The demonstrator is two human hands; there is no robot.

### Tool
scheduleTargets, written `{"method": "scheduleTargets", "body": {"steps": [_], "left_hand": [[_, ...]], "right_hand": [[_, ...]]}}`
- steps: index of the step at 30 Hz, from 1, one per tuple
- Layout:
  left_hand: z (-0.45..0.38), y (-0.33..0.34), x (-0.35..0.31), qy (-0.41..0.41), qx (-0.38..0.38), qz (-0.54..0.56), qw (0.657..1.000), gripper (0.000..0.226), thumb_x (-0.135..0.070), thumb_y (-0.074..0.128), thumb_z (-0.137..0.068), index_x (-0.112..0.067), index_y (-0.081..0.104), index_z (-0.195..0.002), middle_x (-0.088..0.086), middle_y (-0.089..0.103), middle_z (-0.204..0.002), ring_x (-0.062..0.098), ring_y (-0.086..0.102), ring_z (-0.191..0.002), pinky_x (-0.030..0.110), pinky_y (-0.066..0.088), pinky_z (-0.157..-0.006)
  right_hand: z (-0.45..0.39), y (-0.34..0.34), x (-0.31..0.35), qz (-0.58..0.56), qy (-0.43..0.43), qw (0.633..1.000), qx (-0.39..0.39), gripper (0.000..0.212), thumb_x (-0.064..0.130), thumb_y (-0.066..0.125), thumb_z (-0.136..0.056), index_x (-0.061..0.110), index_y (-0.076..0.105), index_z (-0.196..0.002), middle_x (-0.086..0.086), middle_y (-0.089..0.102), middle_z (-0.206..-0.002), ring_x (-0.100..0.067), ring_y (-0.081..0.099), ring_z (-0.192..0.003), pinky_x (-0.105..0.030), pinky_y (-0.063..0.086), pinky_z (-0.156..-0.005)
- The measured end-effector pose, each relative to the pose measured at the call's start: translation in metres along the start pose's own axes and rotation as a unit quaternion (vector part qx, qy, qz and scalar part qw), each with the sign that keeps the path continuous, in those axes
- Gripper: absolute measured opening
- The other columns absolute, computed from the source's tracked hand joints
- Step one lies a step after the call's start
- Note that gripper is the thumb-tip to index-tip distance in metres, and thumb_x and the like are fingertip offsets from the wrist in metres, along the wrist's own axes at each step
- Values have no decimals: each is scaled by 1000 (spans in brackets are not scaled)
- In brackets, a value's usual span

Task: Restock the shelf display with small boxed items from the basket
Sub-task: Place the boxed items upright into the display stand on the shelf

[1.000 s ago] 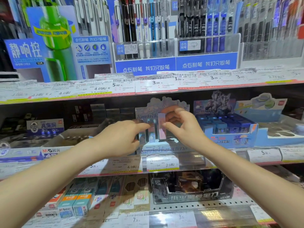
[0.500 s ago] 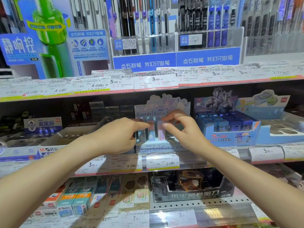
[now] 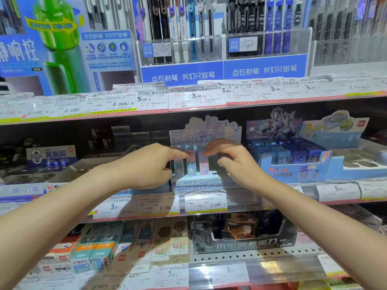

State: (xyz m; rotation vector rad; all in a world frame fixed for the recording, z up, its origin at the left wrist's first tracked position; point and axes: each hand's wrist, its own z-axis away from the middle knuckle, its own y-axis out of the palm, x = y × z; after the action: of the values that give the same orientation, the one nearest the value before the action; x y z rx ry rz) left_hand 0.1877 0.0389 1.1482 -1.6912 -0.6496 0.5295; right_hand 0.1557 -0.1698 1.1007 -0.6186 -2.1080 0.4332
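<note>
On the middle shelf a pastel cartoon-character display box (image 3: 202,185) holds three upright small boxes. A pale blue box (image 3: 191,168) stands in the middle, and the pink box (image 3: 203,165) is rightmost. My right hand (image 3: 234,164) curls its fingertips over the pink box's top, with the thumb just to the box's right. From the left, my left hand (image 3: 150,164) reaches in with its index finger stretched onto the tops of the left boxes. It holds nothing. The right part of the display is dark and partly hidden by my right hand. No basket is in view.
A blue display box of small blue items (image 3: 293,158) stands close on the right, and a grey open tray (image 3: 88,170) on the left. The price-label rail (image 3: 205,204) runs just below my hands. The shelf above (image 3: 188,101) overhangs, carrying pen racks.
My right hand has lowered the pink box from above the display down into its slot beside the others. My left index finger has stayed against the box tops.
</note>
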Motion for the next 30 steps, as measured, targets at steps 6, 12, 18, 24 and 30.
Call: {"method": "scheduleTargets", "body": {"steps": [6, 12, 18, 24, 30], "left_hand": [[-1, -1, -9, -45, -273, 308, 910, 21, -5, 50, -81, -12, 57, -62, -10, 52, -49, 3, 40, -39, 18, 36, -45], [-1, -5, -27, -121, -154, 735, 649, 46, -12, 38, -85, -15, 30, -40, 2, 39, -49, 6, 18, -26, 10, 11, -29], [-7, 1, -37, -111, -176, 818, 536, 47, -13, 36, -87, -14, 29, -41, 4, 42, -49, 7, 21, -25, 12, 16, -26], [-3, 5, -30, -100, -215, 695, 679, 32, -11, 40, -96, -4, 51, -67, 12, 57, -71, 15, 57, -58, 25, 50, -59], [12, -2, -21, -62, -148, 488, 858, 5, 0, 66, -79, -4, 69, -78, -4, 63, -56, 2, 55, -50, 9, 41, -46]], "right_hand": [[4, 0, 17, -121, 20, 989, -83, 39, 7, 43, -69, 27, 59, -98, -3, 63, -104, -12, 59, -95, -17, 47, -84], [14, 19, 53, -240, 95, 966, -14, 22, -4, 53, -83, 17, 60, -83, -1, 65, -74, -9, 62, -67, -25, 53, -70], [23, 40, 66, -355, 176, 912, 103, 30, 8, 63, -84, 1, 53, -111, -9, 66, -81, -13, 68, -64, -18, 54, -54], [17, 22, 56, -309, 139, 940, 30, 11, 0, 63, -82, 4, 61, -92, -5, 65, -69, -9, 62, -54, -14, 52, -53], [14, 2, 57, -208, 78, 975, -1, 7, 4, 62, -83, 10, 66, -84, -9, 61, -72, -20, 55, -63, -25, 47, -62]]}}
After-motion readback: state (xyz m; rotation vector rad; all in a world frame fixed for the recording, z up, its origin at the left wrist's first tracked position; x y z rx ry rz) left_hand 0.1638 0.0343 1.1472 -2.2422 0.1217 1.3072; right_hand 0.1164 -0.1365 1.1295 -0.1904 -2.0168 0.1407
